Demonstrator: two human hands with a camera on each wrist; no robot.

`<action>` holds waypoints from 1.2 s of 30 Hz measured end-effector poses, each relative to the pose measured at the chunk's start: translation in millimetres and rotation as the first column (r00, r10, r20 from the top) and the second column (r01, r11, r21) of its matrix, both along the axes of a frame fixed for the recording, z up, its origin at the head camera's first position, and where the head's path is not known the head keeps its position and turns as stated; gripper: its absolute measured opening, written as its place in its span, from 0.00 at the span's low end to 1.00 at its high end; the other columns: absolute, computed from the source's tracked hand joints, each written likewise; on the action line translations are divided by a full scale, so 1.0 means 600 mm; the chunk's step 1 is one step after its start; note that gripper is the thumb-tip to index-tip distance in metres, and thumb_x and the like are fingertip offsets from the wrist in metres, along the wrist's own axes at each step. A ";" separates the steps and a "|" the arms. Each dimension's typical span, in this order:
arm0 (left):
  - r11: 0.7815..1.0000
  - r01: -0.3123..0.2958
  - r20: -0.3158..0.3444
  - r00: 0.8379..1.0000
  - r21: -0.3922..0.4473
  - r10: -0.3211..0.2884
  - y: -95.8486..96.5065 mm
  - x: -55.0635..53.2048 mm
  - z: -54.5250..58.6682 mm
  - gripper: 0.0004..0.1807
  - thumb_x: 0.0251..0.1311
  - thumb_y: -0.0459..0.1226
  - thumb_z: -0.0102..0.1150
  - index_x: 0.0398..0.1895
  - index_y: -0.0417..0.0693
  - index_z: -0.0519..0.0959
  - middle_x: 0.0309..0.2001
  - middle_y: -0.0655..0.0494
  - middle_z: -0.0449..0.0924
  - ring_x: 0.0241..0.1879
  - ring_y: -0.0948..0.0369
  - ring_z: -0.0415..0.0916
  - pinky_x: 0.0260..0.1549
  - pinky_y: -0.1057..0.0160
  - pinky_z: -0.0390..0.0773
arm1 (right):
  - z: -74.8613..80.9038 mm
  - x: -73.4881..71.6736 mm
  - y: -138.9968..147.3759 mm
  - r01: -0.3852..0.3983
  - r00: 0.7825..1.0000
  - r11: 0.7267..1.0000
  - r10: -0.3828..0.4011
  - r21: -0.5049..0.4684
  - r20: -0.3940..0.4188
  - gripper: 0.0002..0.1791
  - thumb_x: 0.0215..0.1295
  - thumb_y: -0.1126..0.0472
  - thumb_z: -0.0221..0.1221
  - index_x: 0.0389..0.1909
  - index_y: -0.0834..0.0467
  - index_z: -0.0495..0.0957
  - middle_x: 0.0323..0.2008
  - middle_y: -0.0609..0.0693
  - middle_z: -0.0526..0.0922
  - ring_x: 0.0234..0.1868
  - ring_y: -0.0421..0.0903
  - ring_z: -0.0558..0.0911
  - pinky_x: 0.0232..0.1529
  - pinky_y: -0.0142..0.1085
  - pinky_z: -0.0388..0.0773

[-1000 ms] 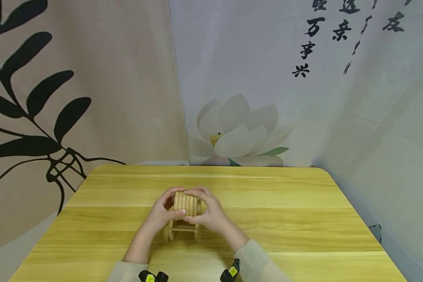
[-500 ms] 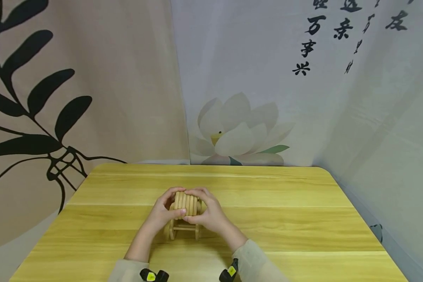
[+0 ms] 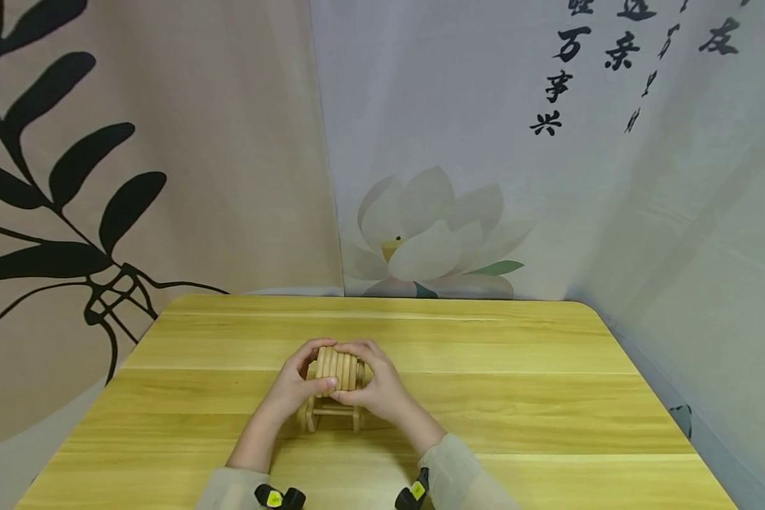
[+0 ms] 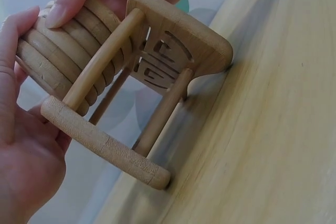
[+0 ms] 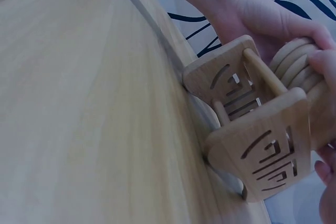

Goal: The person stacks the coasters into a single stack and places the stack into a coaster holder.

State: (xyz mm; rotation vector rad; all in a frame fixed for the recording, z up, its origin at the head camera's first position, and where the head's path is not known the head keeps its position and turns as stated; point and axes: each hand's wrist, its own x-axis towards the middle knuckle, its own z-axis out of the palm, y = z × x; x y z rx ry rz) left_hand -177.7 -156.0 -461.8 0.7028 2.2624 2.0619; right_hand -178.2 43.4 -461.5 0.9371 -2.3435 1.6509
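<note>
A row of round wooden coasters point(image 3: 338, 367) sits on edge at the top of a small wooden rack point(image 3: 333, 412). My left hand point(image 3: 295, 384) grips the row from the left, its thumb on the near side and fingers over the far side. From the right, my right hand point(image 3: 382, 386) holds the same coasters in a similar way. In the left wrist view the coasters point(image 4: 71, 51) lean behind a rod of the rack point(image 4: 107, 142). The right wrist view shows the rack's cut-out side panel point(image 5: 270, 150), its feet down on the table. Palms partly hide the coasters' ends.
The wooden table point(image 3: 516, 404) extends around the rack, its far edge close to a hanging cloth point(image 3: 446, 127) with a printed flower and writing. Another cloth point(image 3: 229, 142) with dark printed leaves hangs at the left. Black cameras point(image 3: 280, 498) are strapped at both wrists.
</note>
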 end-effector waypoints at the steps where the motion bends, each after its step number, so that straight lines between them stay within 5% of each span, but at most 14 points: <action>1: 1.000 -0.005 0.001 1.000 -0.005 0.005 -0.001 0.000 0.000 0.31 0.53 0.28 0.66 0.61 0.44 0.70 0.61 0.41 0.67 0.61 0.44 0.59 0.58 0.32 0.54 | -0.001 0.000 -0.001 0.000 1.000 1.000 0.000 0.000 -0.004 0.35 0.48 0.60 0.73 0.60 0.44 0.73 0.56 0.44 0.70 0.57 0.46 0.71 0.54 0.48 0.71; 5: 0.999 -0.020 0.000 1.000 -0.025 0.020 -0.003 -0.002 -0.003 0.30 0.53 0.29 0.66 0.61 0.45 0.70 0.61 0.46 0.67 0.61 0.46 0.57 0.58 0.31 0.52 | -0.007 -0.002 -0.003 0.000 1.000 1.000 0.000 -0.002 -0.024 0.35 0.48 0.61 0.73 0.59 0.44 0.73 0.56 0.43 0.71 0.57 0.45 0.71 0.55 0.49 0.71; 12: 1.000 -0.003 0.022 1.000 -0.016 0.003 -0.002 -0.004 -0.010 0.31 0.53 0.28 0.67 0.62 0.44 0.70 0.61 0.42 0.66 0.53 0.45 0.68 0.47 0.49 0.74 | -0.017 -0.005 -0.002 0.008 1.000 1.000 -0.008 -0.004 -0.029 0.36 0.47 0.60 0.74 0.59 0.44 0.73 0.56 0.41 0.71 0.58 0.45 0.69 0.56 0.52 0.68; 20: 0.999 -0.022 0.029 0.999 -0.041 0.023 -0.001 -0.005 -0.015 0.31 0.53 0.30 0.67 0.62 0.47 0.70 0.65 0.44 0.64 0.65 0.41 0.54 0.59 0.34 0.56 | -0.023 -0.009 -0.002 0.016 0.999 1.000 -0.016 -0.001 -0.031 0.35 0.47 0.60 0.74 0.59 0.44 0.73 0.57 0.41 0.72 0.59 0.46 0.69 0.57 0.55 0.66; 24: 0.999 -0.014 0.034 0.999 -0.041 0.015 -0.001 -0.007 -0.015 0.32 0.52 0.29 0.68 0.62 0.46 0.70 0.64 0.43 0.64 0.59 0.43 0.63 0.51 0.46 0.71 | -0.024 -0.011 -0.001 0.026 0.999 1.000 -0.025 0.007 -0.019 0.36 0.46 0.59 0.74 0.58 0.43 0.73 0.57 0.41 0.71 0.59 0.48 0.68 0.56 0.56 0.66; 29: 0.998 -0.011 0.024 1.000 -0.066 0.013 0.000 -0.010 -0.016 0.32 0.52 0.29 0.68 0.62 0.45 0.70 0.64 0.42 0.64 0.56 0.44 0.66 0.46 0.54 0.75 | -0.025 -0.012 0.002 0.023 1.000 1.000 -0.023 0.011 0.000 0.36 0.46 0.58 0.74 0.58 0.42 0.73 0.57 0.42 0.71 0.59 0.49 0.68 0.55 0.57 0.66; 36: 0.993 0.000 -0.013 1.000 -0.116 -0.001 0.005 -0.006 -0.001 0.32 0.53 0.26 0.66 0.63 0.39 0.67 0.64 0.38 0.63 0.57 0.39 0.64 0.48 0.45 0.73 | -0.028 -0.015 0.005 0.017 0.999 1.000 -0.016 0.022 -0.036 0.36 0.47 0.57 0.74 0.59 0.43 0.72 0.57 0.44 0.71 0.58 0.51 0.68 0.53 0.53 0.68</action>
